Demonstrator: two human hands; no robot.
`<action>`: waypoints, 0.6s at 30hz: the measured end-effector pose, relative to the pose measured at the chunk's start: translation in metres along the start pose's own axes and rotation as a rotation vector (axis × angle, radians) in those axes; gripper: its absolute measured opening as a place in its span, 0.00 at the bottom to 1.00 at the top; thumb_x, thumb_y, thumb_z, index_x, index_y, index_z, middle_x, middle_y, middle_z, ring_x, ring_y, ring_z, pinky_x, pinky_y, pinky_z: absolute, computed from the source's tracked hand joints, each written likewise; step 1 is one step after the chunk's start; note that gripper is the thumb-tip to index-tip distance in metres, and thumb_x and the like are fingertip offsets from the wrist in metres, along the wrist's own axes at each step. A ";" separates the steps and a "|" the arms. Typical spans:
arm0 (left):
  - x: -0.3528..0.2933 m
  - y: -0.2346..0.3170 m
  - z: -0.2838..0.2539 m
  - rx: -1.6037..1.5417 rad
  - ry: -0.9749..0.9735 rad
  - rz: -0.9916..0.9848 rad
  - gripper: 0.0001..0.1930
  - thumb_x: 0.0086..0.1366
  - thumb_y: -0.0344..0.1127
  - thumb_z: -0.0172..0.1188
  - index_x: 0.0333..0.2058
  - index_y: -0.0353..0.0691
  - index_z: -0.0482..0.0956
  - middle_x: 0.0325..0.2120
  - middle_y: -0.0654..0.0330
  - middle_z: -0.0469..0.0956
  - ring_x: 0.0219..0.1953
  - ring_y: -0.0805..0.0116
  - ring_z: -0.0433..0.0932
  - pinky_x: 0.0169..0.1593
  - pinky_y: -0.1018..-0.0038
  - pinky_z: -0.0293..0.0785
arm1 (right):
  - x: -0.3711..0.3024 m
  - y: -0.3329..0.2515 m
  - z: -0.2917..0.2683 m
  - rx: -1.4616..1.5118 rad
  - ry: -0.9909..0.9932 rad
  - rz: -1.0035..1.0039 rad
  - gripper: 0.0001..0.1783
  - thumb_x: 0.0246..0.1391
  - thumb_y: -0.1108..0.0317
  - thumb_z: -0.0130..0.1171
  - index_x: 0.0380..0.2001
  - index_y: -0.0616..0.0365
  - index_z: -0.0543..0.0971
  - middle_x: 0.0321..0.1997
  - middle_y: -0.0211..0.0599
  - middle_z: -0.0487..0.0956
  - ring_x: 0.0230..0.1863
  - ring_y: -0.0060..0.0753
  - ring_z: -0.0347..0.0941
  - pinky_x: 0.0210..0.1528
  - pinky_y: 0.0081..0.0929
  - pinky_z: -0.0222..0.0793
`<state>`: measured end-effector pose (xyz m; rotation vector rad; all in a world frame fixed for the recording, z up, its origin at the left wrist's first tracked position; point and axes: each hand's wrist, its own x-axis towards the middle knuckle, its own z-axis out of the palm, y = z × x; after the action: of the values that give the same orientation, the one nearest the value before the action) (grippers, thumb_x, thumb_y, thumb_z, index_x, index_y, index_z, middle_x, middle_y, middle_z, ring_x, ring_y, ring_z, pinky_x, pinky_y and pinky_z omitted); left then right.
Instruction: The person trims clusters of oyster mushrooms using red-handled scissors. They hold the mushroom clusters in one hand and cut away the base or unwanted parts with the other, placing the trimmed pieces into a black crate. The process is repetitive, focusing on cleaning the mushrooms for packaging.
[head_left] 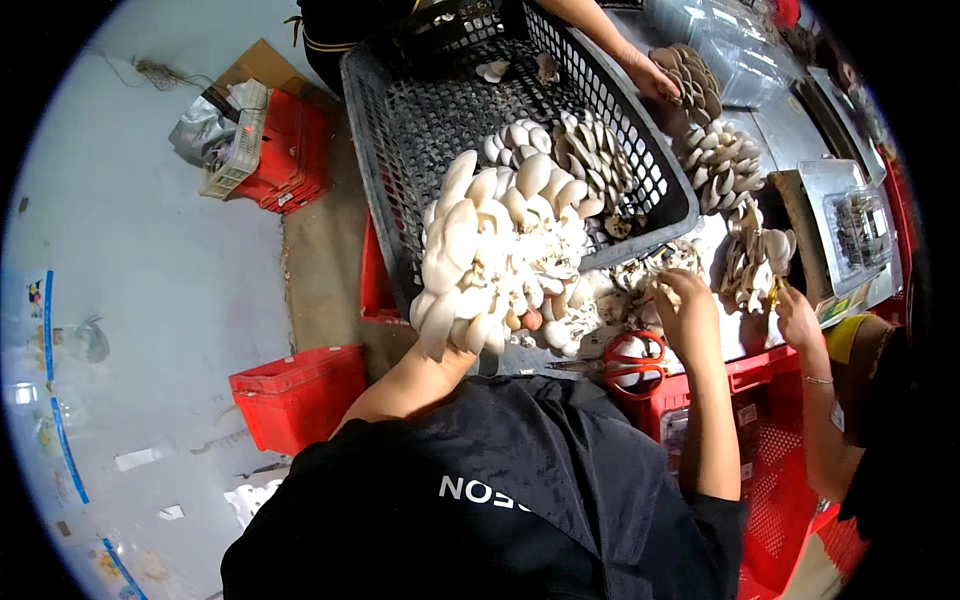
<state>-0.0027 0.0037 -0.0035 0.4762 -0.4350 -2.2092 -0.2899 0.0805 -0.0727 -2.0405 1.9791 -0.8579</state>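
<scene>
A big cluster of pale oyster mushrooms rests in my left hand, its caps spreading to the left and its cut base facing right. The mushrooms hide most of that hand; a fingertip shows under the base. To the right, my right hand is curled over whitish trimmings on the table, fingertips drawn together. Whatever they pinch is too small to name. Red-handled scissors lie just below this hand at the table's near edge, touched by neither hand.
A black plastic crate with a few mushroom clusters stands ahead. Another person's hand touches a brown cluster; a hand at right is beside more mushrooms. Clear packs and red crates stand around.
</scene>
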 end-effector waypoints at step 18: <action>-0.056 0.000 0.048 0.584 0.573 -0.210 0.23 0.70 0.50 0.44 0.55 0.38 0.64 0.39 0.56 0.73 0.36 0.66 0.75 0.36 0.70 0.75 | 0.029 -0.152 -0.052 0.933 -0.058 0.068 0.25 0.44 0.77 0.67 0.48 0.60 0.74 0.28 0.35 0.76 0.30 0.26 0.74 0.35 0.23 0.71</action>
<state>0.0080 0.0548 0.0485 1.4754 -0.7337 -1.9859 -0.1873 0.0827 0.0543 -1.4047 1.2145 -1.3420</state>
